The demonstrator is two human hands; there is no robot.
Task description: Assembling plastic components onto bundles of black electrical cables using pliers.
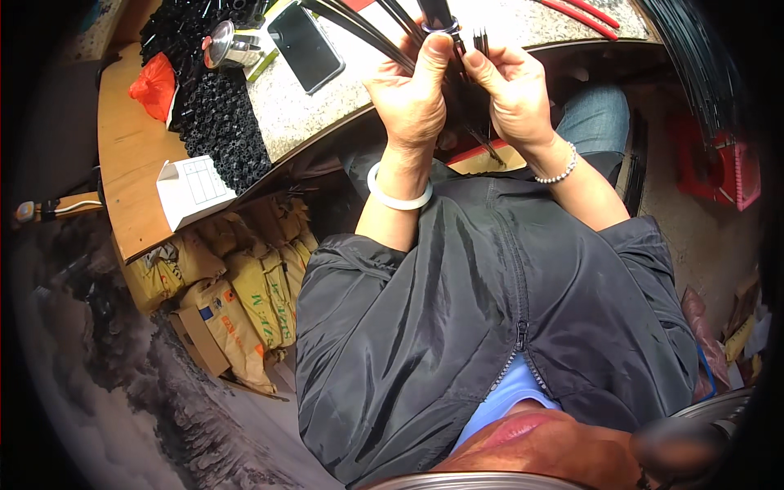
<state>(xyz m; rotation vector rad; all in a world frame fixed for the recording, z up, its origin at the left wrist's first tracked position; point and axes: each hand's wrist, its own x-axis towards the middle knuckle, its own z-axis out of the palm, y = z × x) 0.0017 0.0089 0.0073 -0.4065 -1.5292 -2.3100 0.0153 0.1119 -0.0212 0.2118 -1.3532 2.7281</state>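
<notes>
My left hand is closed, its thumb pressed against a dark tube with a pale shiny ring around it. Long thin black rods reach from this hand toward the upper left. My right hand sits close beside it, thumb and fingers pinching slim black rods whose tips stick up above the thumb. More dark rods hang down between my wrists, their lower ends above my lap. Where the rods and the tube meet is partly hidden by my fingers.
On the speckled tabletop lie a phone and red rods. Small black parts, a metal cup, a red plastic bag and a white box are at left. Black rods and a red crate are at right.
</notes>
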